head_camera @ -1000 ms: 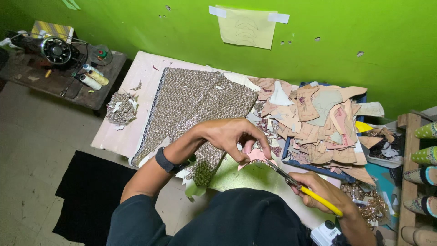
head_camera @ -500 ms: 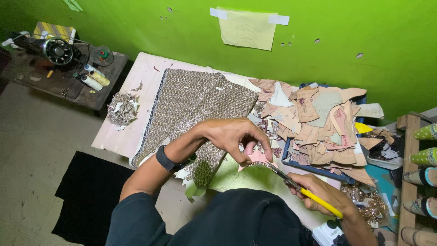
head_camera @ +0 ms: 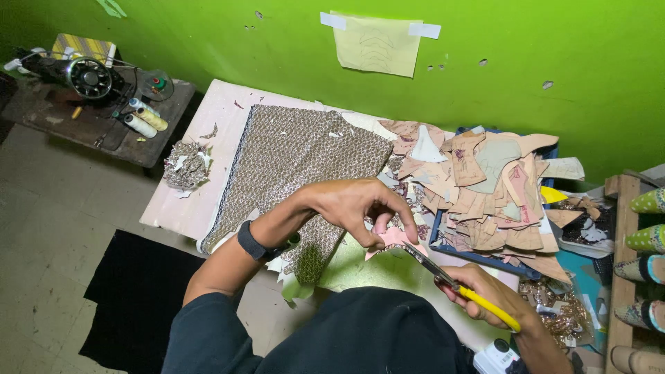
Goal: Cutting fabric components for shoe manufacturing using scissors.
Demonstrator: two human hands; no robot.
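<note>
My left hand (head_camera: pixel 360 206) pinches a small pink cut-out piece (head_camera: pixel 392 239) above the near edge of the work table. My right hand (head_camera: pixel 495 303) grips yellow-handled scissors (head_camera: pixel 443 277) whose blades meet the right side of that piece. A large sheet of brown patterned fabric (head_camera: pixel 294 166) lies flat on the pale table (head_camera: pixel 173 208) just beyond my left hand. A black band sits on my left wrist.
A heap of tan and pink cut pattern pieces (head_camera: pixel 485 187) fills a blue tray to the right. A scrap pile (head_camera: pixel 185 163) lies at the table's left. A sewing machine (head_camera: pixel 83 73) and thread spools stand on a dark bench far left. A paper template (head_camera: pixel 377 45) is taped to the green wall.
Almost nothing differs. The scissors have crept slightly along the pink piece while my left hand keeps holding it in place.
</note>
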